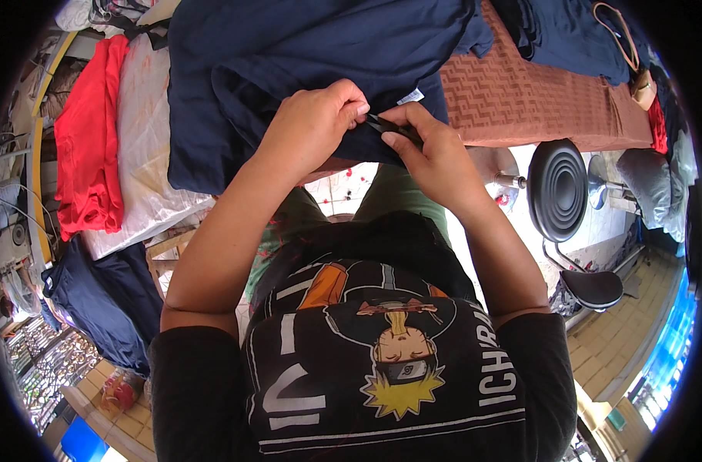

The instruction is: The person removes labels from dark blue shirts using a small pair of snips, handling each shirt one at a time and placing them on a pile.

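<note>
A navy blue garment [235, 77] lies spread over the table edge in front of me, with a small white label [410, 97] on it. Above the cloth my left hand [316, 123] is closed in a pinch, thumb against fingertips; what it pinches is too small to make out. My right hand [432, 146] grips small black thread snips [384, 125] between thumb and index finger. Their pointed metal tips reach toward the left fingertips, almost touching them. The right palm and curled fingers hide part of the handle.
A brown patterned cloth [536, 96] covers the table at right, with more navy fabric [574, 35] on it. Red fabric [93, 138] lies on plastic-wrapped material [145, 146] at left. Dark cloth [108, 300] hangs below. A round black stool [557, 190] stands at right.
</note>
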`<state>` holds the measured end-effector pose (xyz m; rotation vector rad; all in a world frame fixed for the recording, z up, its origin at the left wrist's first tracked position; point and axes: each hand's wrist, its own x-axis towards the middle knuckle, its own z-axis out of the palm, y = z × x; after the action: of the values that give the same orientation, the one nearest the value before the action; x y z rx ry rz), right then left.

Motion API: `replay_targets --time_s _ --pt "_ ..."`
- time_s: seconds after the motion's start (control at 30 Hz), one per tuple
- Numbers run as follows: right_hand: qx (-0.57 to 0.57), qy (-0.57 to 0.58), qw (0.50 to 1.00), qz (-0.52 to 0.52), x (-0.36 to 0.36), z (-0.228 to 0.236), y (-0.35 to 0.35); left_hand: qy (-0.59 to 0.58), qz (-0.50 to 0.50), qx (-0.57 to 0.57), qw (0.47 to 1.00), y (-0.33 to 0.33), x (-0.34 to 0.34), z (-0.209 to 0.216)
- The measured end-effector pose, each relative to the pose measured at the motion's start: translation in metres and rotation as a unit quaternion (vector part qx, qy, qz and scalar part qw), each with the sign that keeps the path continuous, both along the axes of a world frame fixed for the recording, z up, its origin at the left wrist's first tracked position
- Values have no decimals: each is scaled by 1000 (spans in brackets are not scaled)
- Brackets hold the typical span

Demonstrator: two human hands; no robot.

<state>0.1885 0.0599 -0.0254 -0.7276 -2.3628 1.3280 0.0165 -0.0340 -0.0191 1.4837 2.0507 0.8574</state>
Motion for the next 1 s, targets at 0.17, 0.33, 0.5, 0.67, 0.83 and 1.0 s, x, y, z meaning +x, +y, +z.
replay_targets --time_s 0.17,0.33,0.5,0.67,0.83,1.0 --pt "86 -1 996 7 -4 1 -5 49 -10 3 999 0 2 1" --pt "162 -18 986 28 -3 8 -3 -17 -38 48 998 -7 2 12" --pt "64 34 997 -27 20 22 16 -58 -295 56 952 -39 -26 85" --pt "-56 78 995 -24 20 14 12 -97 -136 83 982 -36 -10 62" --pt "-108 77 991 -19 15 -12 5 138 -73 162 974 -21 20 -8" --pt "-107 53 993 8 17 -10 8 183 -49 154 970 -20 25 -14"
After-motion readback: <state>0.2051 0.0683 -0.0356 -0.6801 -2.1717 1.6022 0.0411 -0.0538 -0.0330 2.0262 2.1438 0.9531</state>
